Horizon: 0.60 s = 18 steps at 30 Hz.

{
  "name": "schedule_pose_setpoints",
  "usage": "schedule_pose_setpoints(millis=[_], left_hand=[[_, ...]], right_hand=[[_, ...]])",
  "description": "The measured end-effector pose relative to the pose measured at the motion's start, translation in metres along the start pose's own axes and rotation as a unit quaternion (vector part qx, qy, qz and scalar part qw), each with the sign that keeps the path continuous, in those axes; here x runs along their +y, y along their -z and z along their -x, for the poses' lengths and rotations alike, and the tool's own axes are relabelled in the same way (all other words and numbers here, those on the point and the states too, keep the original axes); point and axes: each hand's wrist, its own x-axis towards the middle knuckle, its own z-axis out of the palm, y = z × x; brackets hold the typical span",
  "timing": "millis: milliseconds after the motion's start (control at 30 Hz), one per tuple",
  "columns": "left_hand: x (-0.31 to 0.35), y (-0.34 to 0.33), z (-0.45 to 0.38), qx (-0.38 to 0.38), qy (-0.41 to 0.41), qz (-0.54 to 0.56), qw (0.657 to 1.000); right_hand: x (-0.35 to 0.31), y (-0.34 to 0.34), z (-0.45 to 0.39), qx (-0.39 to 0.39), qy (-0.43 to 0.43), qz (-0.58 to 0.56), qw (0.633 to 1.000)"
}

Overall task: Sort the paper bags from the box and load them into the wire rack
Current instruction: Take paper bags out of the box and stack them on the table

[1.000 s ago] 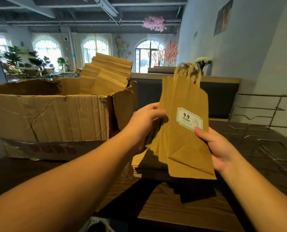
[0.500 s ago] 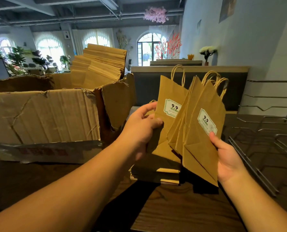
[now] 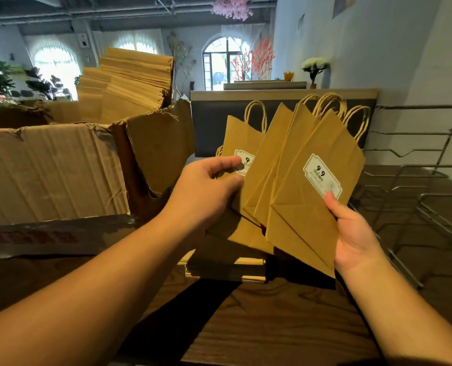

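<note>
I hold a fan of flat brown paper bags (image 3: 306, 196) with twisted handles and white "9.9" labels above the table. My right hand (image 3: 351, 233) grips the front bags at their lower right, thumb on the label. My left hand (image 3: 209, 191) pinches the rearmost bag (image 3: 242, 138) at its left edge. A torn cardboard box (image 3: 56, 170) on the left holds a tall stack of more flat bags (image 3: 130, 85). The wire rack (image 3: 415, 180) stands at the right, with no bags seen in it.
Beneath the fan a low pile of flat bags (image 3: 227, 268) lies on the dark wooden table (image 3: 272, 326). A dark counter (image 3: 283, 107) with a flower vase (image 3: 314, 70) runs behind. A white wall closes the right side.
The bags, held as one bunch a second ago, have spread into a fan. My left hand has drawn the rear bag to the left, and the right hand has shifted right.
</note>
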Motion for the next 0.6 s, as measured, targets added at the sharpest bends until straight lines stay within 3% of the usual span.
schedule_pose_setpoints(millis=[167, 233, 367, 467, 533, 600], left_hand=[[-0.012, 0.018, -0.011, 0.031, 0.048, -0.030, 0.998], [-0.018, 0.022, -0.010, 0.031, 0.023, -0.111, 0.993], [-0.027, 0.023, -0.007, 0.024, -0.031, -0.370, 0.928], [-0.035, 0.022, -0.006, 0.005, -0.032, -0.470, 0.882], [-0.035, 0.020, -0.001, 0.042, -0.088, -0.446, 0.890], [-0.026, 0.018, 0.006, 0.093, -0.194, -0.362, 0.907]], right_hand=[[-0.001, 0.001, -0.002, 0.008, -0.004, 0.007, 1.000], [0.001, -0.001, -0.002, 0.005, -0.008, 0.013, 1.000], [0.003, -0.002, -0.001, 0.003, -0.019, 0.021, 1.000], [0.004, -0.002, -0.001, -0.004, -0.022, 0.015, 1.000], [0.004, -0.002, -0.001, -0.002, -0.026, 0.015, 1.000], [0.004, -0.003, -0.001, -0.003, -0.031, 0.017, 0.999]])
